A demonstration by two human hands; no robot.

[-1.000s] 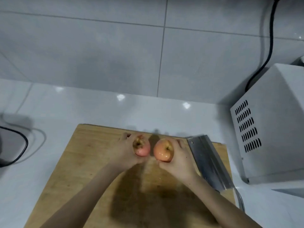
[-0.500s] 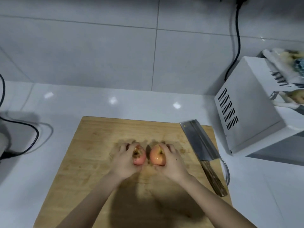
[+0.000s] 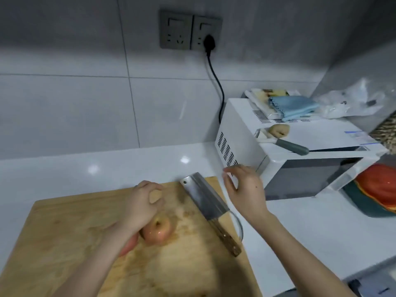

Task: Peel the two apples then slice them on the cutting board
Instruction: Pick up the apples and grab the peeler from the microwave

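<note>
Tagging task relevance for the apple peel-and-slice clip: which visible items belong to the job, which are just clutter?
Job: apple; second apple, partly under the left forearm; cutting board; cleaver; peeler, on the microwave.
Lying about: microwave; blue cloth; plastic bag; wall plug.

Second apple (image 3: 129, 245) mostly hidden under the left arm (image 3: 96, 260) — cutting board (image 3: 64, 232) cut off at the bottom edge.

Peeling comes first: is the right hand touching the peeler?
Apart. Head view: right hand hovers by the microwave's side; peeler lies on its top.
</note>
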